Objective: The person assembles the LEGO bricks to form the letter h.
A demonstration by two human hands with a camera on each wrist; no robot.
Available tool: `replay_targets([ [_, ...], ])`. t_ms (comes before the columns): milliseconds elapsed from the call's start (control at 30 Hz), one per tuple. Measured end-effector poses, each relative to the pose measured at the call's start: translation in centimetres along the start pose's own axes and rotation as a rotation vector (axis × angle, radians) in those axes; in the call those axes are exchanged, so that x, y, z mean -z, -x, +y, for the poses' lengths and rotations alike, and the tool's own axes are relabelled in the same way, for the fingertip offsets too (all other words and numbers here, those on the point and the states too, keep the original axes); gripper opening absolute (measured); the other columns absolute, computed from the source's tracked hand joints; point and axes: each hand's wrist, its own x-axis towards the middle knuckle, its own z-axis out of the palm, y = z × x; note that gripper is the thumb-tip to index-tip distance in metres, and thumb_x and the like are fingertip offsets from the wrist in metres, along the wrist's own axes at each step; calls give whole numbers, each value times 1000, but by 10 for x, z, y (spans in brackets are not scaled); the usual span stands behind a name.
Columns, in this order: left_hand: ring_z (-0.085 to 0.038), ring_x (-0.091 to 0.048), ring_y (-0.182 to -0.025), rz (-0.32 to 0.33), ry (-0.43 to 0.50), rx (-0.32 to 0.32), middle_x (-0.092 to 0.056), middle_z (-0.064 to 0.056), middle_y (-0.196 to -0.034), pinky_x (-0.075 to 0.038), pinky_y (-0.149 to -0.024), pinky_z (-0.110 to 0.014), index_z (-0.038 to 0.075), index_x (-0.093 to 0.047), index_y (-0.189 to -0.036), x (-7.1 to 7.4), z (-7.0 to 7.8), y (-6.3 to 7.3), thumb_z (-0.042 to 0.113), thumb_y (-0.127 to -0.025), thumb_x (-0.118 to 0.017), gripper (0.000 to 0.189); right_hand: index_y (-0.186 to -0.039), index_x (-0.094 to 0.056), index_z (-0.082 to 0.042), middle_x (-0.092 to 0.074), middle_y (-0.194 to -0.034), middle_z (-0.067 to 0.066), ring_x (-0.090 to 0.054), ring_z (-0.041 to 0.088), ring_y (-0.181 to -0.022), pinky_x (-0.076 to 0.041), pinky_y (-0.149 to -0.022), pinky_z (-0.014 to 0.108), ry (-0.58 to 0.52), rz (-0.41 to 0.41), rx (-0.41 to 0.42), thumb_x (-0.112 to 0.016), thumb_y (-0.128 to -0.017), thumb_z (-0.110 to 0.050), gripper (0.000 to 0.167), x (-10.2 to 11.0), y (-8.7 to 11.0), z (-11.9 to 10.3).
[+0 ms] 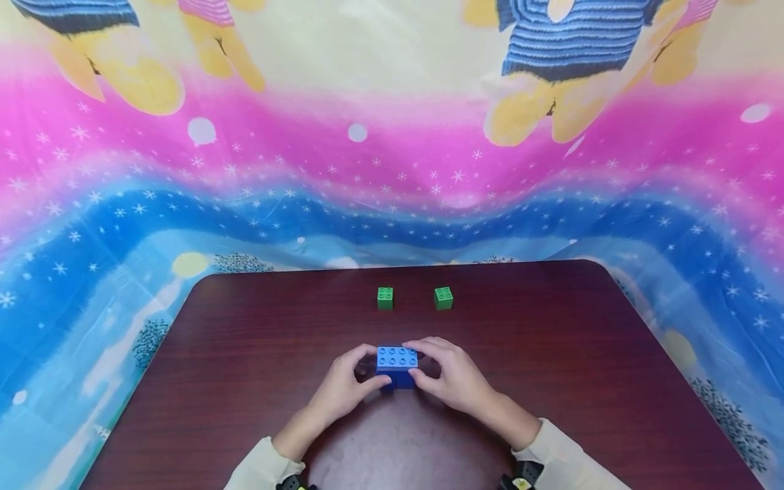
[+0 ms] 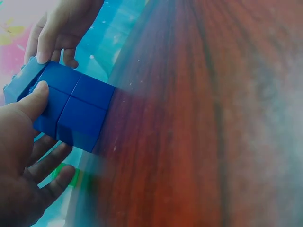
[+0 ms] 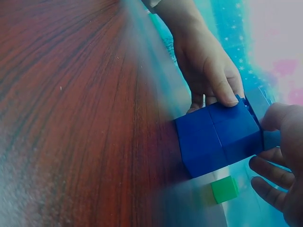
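Observation:
A block of dark blue toy bricks (image 2: pixel 83 101) stands on the table between both hands, its side split into squares by seams. On top lies a lighter blue eight-stud brick (image 1: pixel 397 357). In the right wrist view a narrow gap with studs shows between this brick (image 3: pixel 258 103) and the dark blue ones. My left hand (image 1: pixel 340 385) holds the dark blue bricks at their left end, thumb on the near face, fingers behind. From the right, my right hand (image 1: pixel 458 376) pinches the lighter blue brick, its thumb on the near side and fingers at the far edge.
Two small green bricks, a left one (image 1: pixel 384 298) and a right one (image 1: pixel 444 298), stand farther back on the dark red-brown table (image 1: pixel 275 327). A patterned cloth (image 1: pixel 367 170) hangs behind the table's rounded far edge.

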Motion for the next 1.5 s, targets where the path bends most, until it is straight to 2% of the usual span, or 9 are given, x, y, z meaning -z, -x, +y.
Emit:
replay_targets([
  [167,-19,-66,-106,50,19,-60,-69,-1,-121,-54,-91,-41,11,-63,-130,1,0,1,21,-83,-86,53,-129,-69,-17,-69,-116,-5,-66,15,-95,-58,-82,34,-1,-5,8,-81,-88,-19,43,0,-1,-1],
  [300,-18,-66,-111,75,64,-105,-69,-1,-124,-54,-94,-42,10,-64,-133,4,1,-1,18,-86,-84,52,-129,-69,-13,-69,-115,-4,-65,16,-94,-59,-82,34,1,-9,9,-81,-87,-18,43,1,-2,-2],
  [467,-19,-68,-95,89,91,-130,-71,-2,-113,-58,-79,-38,12,-68,-125,4,3,-3,16,-88,-82,39,-132,-68,-14,-69,-118,-2,-67,19,-97,-59,-82,38,-39,-37,-2,-82,-88,-19,46,4,-2,0],
  [667,-17,-68,-89,83,89,-121,-70,0,-107,-59,-75,-39,13,-67,-122,5,6,-6,18,-89,-81,36,-134,-64,-14,-67,-120,-3,-66,17,-104,-58,-88,37,-37,-110,-62,-83,-88,-25,51,1,1,10],
  [833,-17,-67,-89,64,94,-110,-70,-1,-108,-59,-74,-40,11,-66,-122,7,8,-6,16,-89,-80,35,-131,-65,-16,-67,-121,-5,-66,12,-102,-58,-87,33,-111,-111,-90,-81,-89,-31,48,-3,1,14],
  [1100,-12,-65,-89,51,92,-87,-69,0,-107,-58,-74,-39,12,-65,-122,6,8,-6,17,-90,-79,35,-127,-61,-15,-70,-113,-4,-69,10,-98,-59,-87,36,-206,-128,-99,-77,-93,-23,38,-8,-3,11],
  [1300,-14,-66,-92,55,81,-79,-68,0,-109,-58,-76,-35,10,-65,-122,4,6,-4,17,-92,-76,34,-126,-63,-13,-72,-111,-2,-69,11,-92,-60,-82,35,-192,-125,-87,-76,-94,-28,38,-6,-2,11],
  [1500,-12,-66,-92,42,81,-64,-68,0,-108,-57,-76,-30,9,-64,-123,4,5,-2,18,-93,-76,34,-123,-64,-17,-71,-111,-2,-68,15,-91,-60,-82,38,-144,-100,-96,-78,-93,-22,34,-2,1,16],
])
